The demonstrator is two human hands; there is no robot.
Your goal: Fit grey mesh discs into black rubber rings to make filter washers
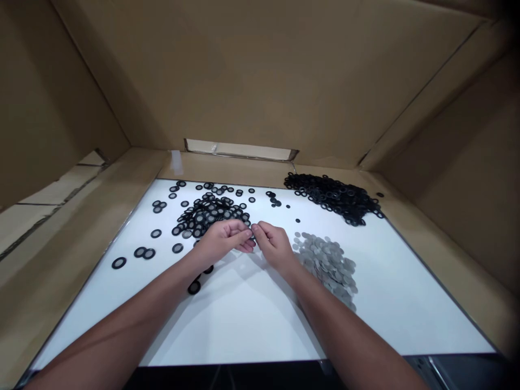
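My left hand [229, 236] and my right hand [273, 242] meet over the middle of the white board, fingertips close together. Both are closed in a pinch on a small black ring [252, 235], mostly hidden by the fingers; whether a disc sits in it I cannot tell. Beyond and left of my left hand lies a heap of black rings with grey discs inside them [211, 208]. A pile of loose grey translucent discs [327, 262] spreads to the right of my right hand. Farther back on the right is a mound of black rings [333, 195].
The white board [252, 325] lies inside a tall cardboard box [252, 76] with walls at the back and sides. Single ringed discs [119, 262] are scattered on the left. A few small black pieces [274, 200] lie between the heaps. My forearms cross the front edge.
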